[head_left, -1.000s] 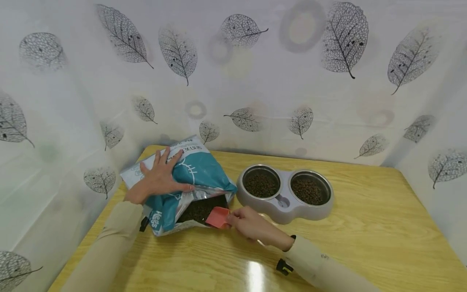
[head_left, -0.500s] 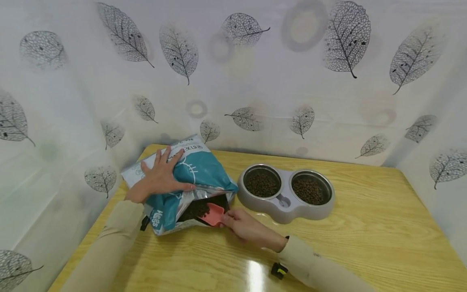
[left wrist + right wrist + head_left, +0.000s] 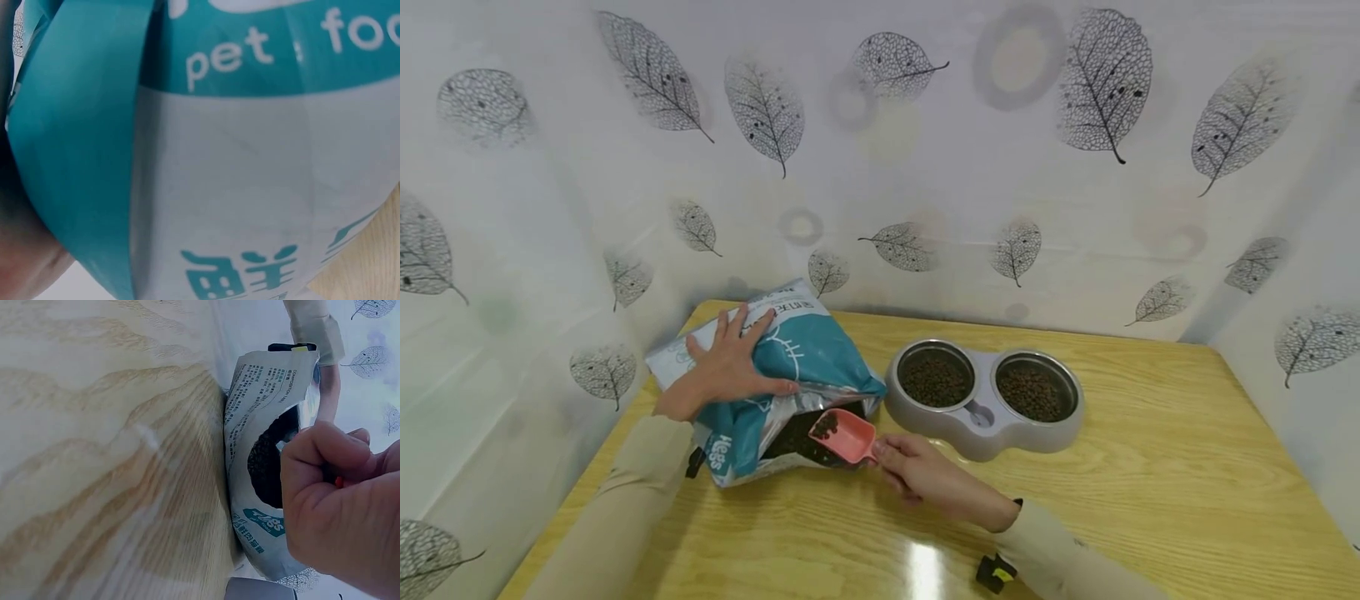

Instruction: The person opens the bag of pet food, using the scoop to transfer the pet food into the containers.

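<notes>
A teal and white pet food bag lies on its side, its mouth facing me with dark kibble inside. My left hand rests on top of it, fingers spread. My right hand grips the handle of a pink scoop at the bag's mouth. A little kibble sits at the scoop's far left end. In the right wrist view, the curled right hand hides most of the scoop; the bag's opening shows behind it. The left wrist view is filled by the bag's printed side.
To the right of the bag stands a pale double feeder with two metal-rimmed bowls, both holding brown kibble. The wooden table meets a leaf-patterned sheet at the back and sides.
The scoop went left into the kibble, then came slightly up and back to the right, now tilted with a few pieces in it. The left hand has stayed on the bag.
</notes>
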A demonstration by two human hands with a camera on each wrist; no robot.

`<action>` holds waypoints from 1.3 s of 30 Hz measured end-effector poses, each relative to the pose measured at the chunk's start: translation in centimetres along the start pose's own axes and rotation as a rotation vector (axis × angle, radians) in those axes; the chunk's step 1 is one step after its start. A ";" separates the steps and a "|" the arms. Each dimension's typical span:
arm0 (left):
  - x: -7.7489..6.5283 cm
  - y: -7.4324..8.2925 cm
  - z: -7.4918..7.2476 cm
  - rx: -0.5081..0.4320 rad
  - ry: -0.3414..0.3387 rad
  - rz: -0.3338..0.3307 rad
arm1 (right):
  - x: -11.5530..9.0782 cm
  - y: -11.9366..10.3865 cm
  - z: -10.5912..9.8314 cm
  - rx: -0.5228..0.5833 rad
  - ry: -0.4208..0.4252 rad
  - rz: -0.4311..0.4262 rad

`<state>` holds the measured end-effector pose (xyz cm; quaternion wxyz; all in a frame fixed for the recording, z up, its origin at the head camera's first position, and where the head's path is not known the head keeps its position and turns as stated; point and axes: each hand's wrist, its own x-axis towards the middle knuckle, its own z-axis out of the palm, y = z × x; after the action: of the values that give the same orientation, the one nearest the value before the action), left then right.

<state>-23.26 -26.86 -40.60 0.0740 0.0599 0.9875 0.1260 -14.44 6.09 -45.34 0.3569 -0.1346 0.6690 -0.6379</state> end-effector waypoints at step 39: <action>-0.3 0.2 -0.2 -0.015 -0.002 0.009 | 0.1 0.3 -1.0 0.033 -0.033 -0.126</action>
<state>-23.03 -26.77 -40.33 0.0751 0.0638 0.9861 0.1336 -15.07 6.78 -45.72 0.3291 -0.1814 0.6427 -0.6676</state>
